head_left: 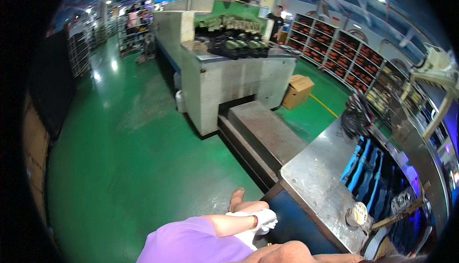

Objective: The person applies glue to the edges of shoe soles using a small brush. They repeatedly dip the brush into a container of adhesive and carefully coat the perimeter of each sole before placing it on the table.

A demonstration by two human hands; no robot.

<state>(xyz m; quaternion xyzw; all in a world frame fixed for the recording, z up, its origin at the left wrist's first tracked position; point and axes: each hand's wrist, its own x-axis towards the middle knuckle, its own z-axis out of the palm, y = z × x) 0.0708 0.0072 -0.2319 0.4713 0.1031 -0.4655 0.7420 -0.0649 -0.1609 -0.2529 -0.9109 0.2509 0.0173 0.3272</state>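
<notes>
My left hand (265,219), in a white glove with a bracelet at the wrist, is low in the middle of the view beside the blue side of a metal-topped bench (315,167). Its fingers look curled; what they may hold is too small and blurred to name. A purple sleeve (191,241) covers the upper arm. Bare skin, apparently my right arm (291,252), runs along the lower edge toward the right; its hand does not show. On the bench's near right stand a pale round pot (356,214) and a wooden-handled tool (399,215).
Ahead, a large pale machine (239,79) carries dark and green shoe-like pieces (239,45). A low metal step or bed (267,129) joins it to the bench. Beyond stand a cardboard box (297,91) and racks (334,48). Blue strips (361,162) lie right; green floor (124,167) spreads left.
</notes>
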